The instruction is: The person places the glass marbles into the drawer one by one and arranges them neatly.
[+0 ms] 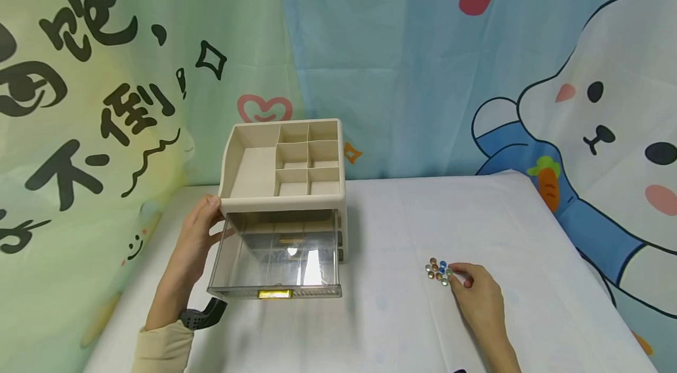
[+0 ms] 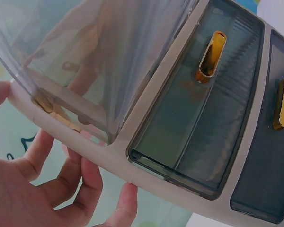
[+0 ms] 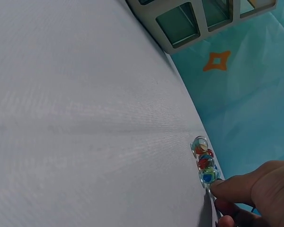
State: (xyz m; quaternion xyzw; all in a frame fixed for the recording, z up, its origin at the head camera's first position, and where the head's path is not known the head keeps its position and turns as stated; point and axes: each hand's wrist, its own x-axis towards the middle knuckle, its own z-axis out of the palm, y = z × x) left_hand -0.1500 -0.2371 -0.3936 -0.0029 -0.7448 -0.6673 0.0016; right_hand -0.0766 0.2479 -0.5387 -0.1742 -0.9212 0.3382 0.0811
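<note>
A cream desktop drawer organizer (image 1: 282, 204) stands left of the middle, its clear upper drawer (image 1: 275, 291) pulled out toward me. My left hand (image 1: 198, 226) grips the organizer's left side beside that drawer. In the left wrist view, its bent fingers (image 2: 92, 184) touch the cream frame (image 2: 118, 156). Out on the right lies a small cluster of glass marbles (image 1: 438, 271) in clear, amber and blue. At the cluster's right edge my right hand (image 1: 478, 296) pinches a marble with thumb and forefinger. The right wrist view shows its fingertips against the marbles (image 3: 206, 163), partly hiding the pinched one.
The organizer's top has one large compartment (image 1: 254, 170) and several small ones. Below the pulled-out drawer, shut dark drawers (image 2: 194, 118) have gold handles. A white cloth (image 1: 402, 226) covers the table, and a printed curtain (image 1: 370, 67) hangs behind it.
</note>
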